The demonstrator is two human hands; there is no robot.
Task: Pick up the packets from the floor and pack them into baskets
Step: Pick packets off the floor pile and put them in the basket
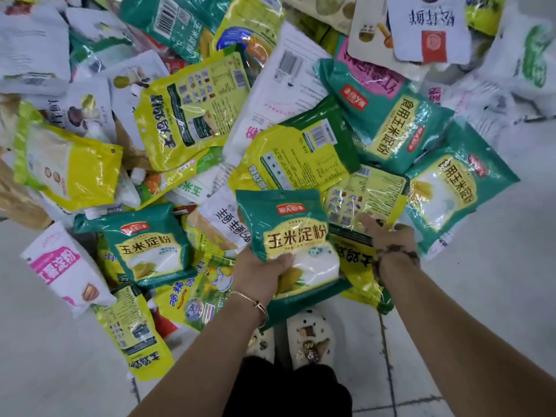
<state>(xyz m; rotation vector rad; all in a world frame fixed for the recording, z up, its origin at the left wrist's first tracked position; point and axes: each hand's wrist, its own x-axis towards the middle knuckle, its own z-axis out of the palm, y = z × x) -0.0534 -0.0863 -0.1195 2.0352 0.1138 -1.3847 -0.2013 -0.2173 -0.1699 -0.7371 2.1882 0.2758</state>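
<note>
A heap of packets covers the floor ahead of me. My left hand (261, 273) grips a green packet (288, 236) with a yellow label by its lower left edge and holds it above the pile. My right hand (386, 239) reaches down onto a yellow packet (365, 200) to its right, fingers curled at that packet's lower edge. Whether those fingers pinch it is hard to tell. Another green packet (150, 245) of the same kind lies to the left. No basket is in view.
Several green, yellow and white packets overlap across the upper frame, such as a teal one (457, 188) at right and a pink-and-white one (64, 266) at left. Grey tiled floor (481, 296) shows on both sides. My slippered feet (310, 338) stand below the held packet.
</note>
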